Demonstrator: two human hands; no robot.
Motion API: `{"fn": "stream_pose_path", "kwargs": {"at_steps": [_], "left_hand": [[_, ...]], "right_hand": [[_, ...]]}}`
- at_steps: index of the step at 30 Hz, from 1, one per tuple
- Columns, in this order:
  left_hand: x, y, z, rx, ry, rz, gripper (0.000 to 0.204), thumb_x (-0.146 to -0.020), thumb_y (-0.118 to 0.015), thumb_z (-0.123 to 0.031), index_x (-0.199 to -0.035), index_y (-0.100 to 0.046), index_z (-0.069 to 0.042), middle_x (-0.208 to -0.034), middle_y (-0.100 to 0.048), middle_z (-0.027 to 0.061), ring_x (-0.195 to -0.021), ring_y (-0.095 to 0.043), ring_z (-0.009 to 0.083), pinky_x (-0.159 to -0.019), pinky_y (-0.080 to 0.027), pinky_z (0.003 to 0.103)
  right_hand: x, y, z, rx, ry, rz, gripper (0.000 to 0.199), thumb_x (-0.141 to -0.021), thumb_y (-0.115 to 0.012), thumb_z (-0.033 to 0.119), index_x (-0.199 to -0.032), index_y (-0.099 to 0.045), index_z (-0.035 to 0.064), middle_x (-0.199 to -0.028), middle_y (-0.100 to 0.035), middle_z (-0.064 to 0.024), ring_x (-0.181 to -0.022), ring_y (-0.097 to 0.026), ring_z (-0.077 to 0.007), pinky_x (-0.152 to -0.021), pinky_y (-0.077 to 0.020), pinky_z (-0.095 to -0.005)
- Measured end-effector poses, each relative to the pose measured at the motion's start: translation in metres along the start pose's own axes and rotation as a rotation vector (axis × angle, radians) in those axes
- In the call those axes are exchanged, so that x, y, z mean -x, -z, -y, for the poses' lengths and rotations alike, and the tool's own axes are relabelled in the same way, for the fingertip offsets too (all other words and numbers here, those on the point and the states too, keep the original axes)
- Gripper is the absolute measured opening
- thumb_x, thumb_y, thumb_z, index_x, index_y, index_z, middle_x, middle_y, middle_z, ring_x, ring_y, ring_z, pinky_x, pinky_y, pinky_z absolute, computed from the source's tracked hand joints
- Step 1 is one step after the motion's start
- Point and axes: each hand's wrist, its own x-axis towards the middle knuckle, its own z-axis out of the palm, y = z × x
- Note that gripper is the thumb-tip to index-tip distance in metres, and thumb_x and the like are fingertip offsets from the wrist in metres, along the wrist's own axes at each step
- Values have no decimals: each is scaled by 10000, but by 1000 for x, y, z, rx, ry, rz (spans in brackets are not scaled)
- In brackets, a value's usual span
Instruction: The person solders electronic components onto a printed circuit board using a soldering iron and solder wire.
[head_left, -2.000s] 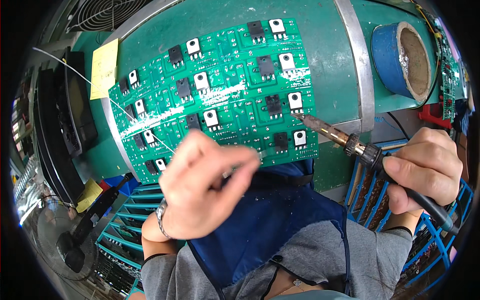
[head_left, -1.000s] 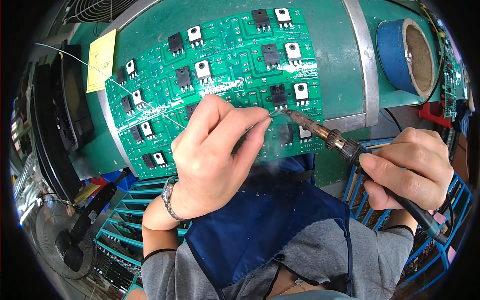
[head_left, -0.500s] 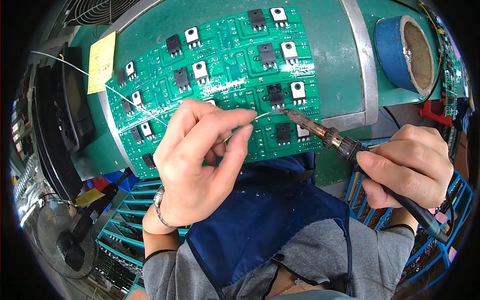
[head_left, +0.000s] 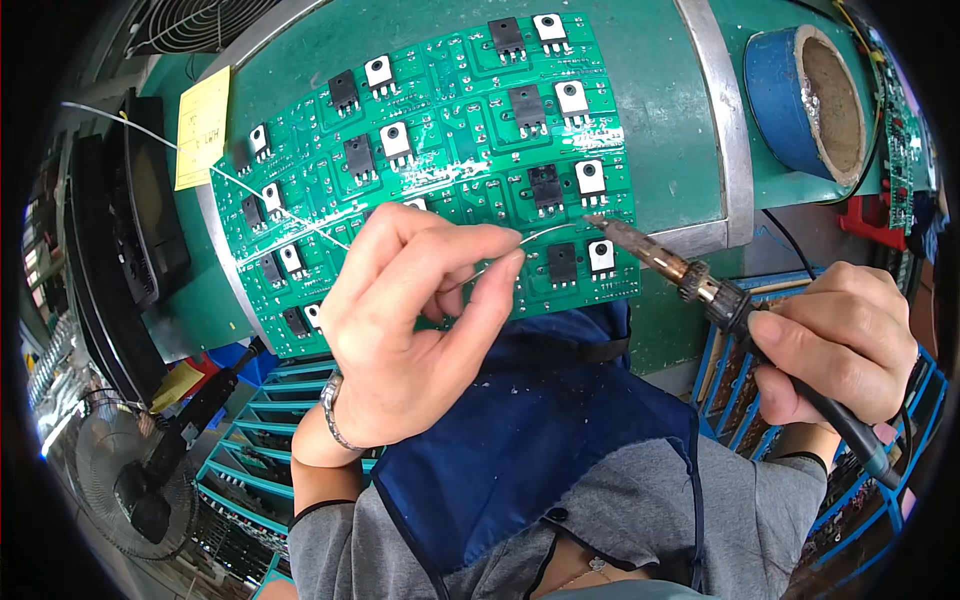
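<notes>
A green circuit board panel [head_left: 450,120] with black and white three-legged transistors lies on the green work surface. My left hand [head_left: 415,285] is over its near part, thumb and forefinger pinching thin solder wire [head_left: 545,233]. The wire's free end curves right, and its long tail runs back to the upper left. In my right hand [head_left: 840,345] is a soldering iron [head_left: 735,305], gripped by its dark handle. Its tip is close to the wire's end, by the legs of a white transistor [head_left: 591,182] in the board's right column. Whether tip and board touch, I cannot tell.
A blue cardboard ring [head_left: 800,105] stands at the upper right, beyond the metal edge strip [head_left: 725,130]. A yellow paper slip [head_left: 203,130] lies by the panel's left end. A fan [head_left: 135,470] is at lower left, near teal racks [head_left: 265,430] holding boards.
The soldering iron's tip and my right hand have shifted right, from a black transistor's legs to those of the white one beside it. My left hand has followed slightly right with the solder wire.
</notes>
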Motion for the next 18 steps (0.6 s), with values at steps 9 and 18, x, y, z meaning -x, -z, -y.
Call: {"fn": "stream_pose_path", "kwargs": {"at_steps": [9, 18], "left_hand": [[-8, -21, -1, -99, -117, -65, 243, -708, -800, 56, -915, -726, -46, -772, -569, 35, -566, -540, 121, -465, -418, 264], [-9, -25, 0, -135, -138, -60, 239, -704, -797, 56, -911, -722, -38, -768, -567, 43, -606, -584, 150, -495, -454, 283]], "right_hand": [[4, 7, 0, 40, -37, 72, 269, -818, -757, 233, -912, -699, -12, -709, -616, -79, -516, -579, -171, -414, -427, -255], [2, 4, -7, 28, -10, 73, 278, -803, -782, 219, -933, -705, -15, -720, -618, -83, -530, -581, -171, -419, -433, -253]]}}
